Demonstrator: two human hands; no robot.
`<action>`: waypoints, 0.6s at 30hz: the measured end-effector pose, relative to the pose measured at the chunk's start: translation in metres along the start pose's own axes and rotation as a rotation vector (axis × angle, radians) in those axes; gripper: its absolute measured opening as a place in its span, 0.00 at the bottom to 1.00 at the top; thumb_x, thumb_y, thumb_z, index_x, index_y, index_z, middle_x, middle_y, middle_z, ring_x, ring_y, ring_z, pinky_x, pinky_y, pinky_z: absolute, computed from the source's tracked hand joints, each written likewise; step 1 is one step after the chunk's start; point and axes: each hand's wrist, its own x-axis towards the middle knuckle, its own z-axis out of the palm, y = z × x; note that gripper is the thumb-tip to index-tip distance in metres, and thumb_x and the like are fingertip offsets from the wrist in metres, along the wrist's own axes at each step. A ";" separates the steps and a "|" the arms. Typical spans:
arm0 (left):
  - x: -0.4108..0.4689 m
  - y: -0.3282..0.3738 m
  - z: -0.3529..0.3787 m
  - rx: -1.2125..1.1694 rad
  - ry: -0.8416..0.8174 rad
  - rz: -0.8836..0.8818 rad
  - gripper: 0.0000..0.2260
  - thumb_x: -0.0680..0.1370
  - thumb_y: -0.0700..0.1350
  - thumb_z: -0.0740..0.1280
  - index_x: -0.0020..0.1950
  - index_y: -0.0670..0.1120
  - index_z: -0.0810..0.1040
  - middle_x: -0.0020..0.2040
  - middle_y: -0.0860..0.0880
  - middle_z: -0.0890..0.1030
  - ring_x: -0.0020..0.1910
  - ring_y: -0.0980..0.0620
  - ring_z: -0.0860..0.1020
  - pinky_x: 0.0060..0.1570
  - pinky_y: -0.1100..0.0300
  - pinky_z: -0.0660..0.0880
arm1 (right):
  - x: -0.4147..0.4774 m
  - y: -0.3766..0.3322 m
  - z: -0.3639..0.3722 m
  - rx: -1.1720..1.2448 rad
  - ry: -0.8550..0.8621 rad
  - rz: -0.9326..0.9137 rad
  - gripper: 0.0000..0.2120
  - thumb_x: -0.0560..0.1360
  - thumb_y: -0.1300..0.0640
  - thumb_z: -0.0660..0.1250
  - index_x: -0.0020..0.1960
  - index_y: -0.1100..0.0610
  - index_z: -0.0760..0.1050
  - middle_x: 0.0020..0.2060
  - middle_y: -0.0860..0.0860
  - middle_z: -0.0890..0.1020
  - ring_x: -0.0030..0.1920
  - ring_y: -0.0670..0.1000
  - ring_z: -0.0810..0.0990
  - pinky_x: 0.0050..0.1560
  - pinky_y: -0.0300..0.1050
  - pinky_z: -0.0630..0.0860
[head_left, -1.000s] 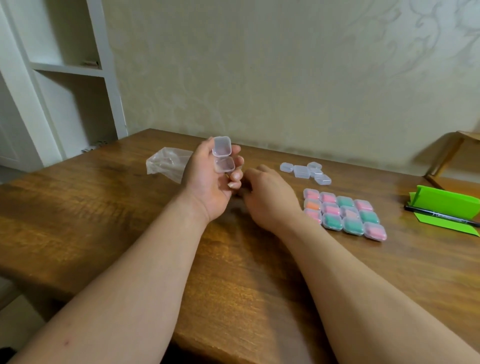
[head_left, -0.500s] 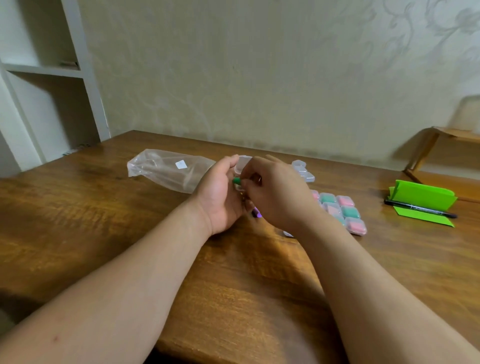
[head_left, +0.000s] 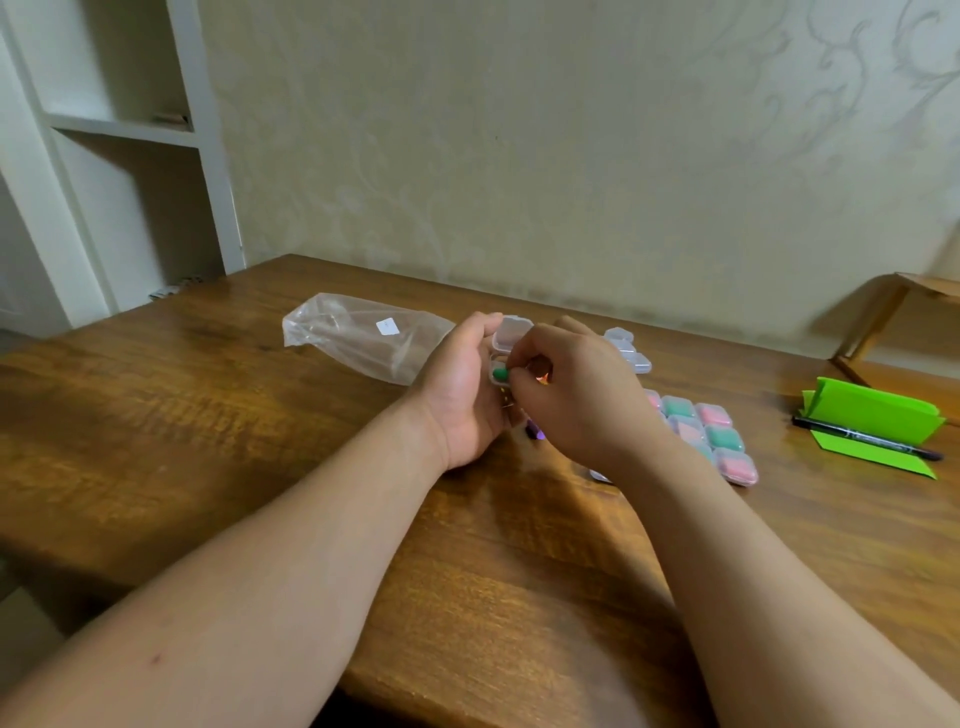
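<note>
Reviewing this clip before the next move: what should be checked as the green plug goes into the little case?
1. Lid open on the case: ok, it stands up above the base.
2. The left hand grips the case: ok.
3. The right hand pinches the green plug at the base: ok.
4. Plug fully seated: cannot tell, fingers cover it.
5. Rows of filled cases tidy on the table: ok.
</note>
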 end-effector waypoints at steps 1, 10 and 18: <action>0.000 0.000 -0.001 -0.012 -0.002 0.000 0.21 0.85 0.59 0.57 0.69 0.48 0.78 0.47 0.46 0.80 0.44 0.49 0.78 0.45 0.52 0.73 | 0.000 0.000 0.000 0.007 -0.010 0.005 0.07 0.78 0.55 0.68 0.52 0.50 0.84 0.46 0.45 0.76 0.43 0.48 0.77 0.45 0.53 0.79; -0.001 0.002 -0.001 -0.032 0.044 0.001 0.20 0.84 0.59 0.58 0.65 0.47 0.80 0.44 0.46 0.79 0.39 0.49 0.76 0.38 0.54 0.70 | 0.001 0.001 -0.002 0.153 0.078 0.066 0.09 0.77 0.57 0.67 0.53 0.49 0.83 0.46 0.44 0.82 0.46 0.46 0.79 0.45 0.48 0.78; -0.002 0.010 0.002 -0.221 0.274 0.060 0.24 0.86 0.59 0.62 0.67 0.41 0.83 0.44 0.45 0.78 0.36 0.52 0.74 0.34 0.61 0.68 | 0.027 0.050 -0.029 -0.033 0.053 0.306 0.12 0.83 0.56 0.64 0.61 0.50 0.84 0.53 0.47 0.87 0.49 0.49 0.82 0.48 0.46 0.78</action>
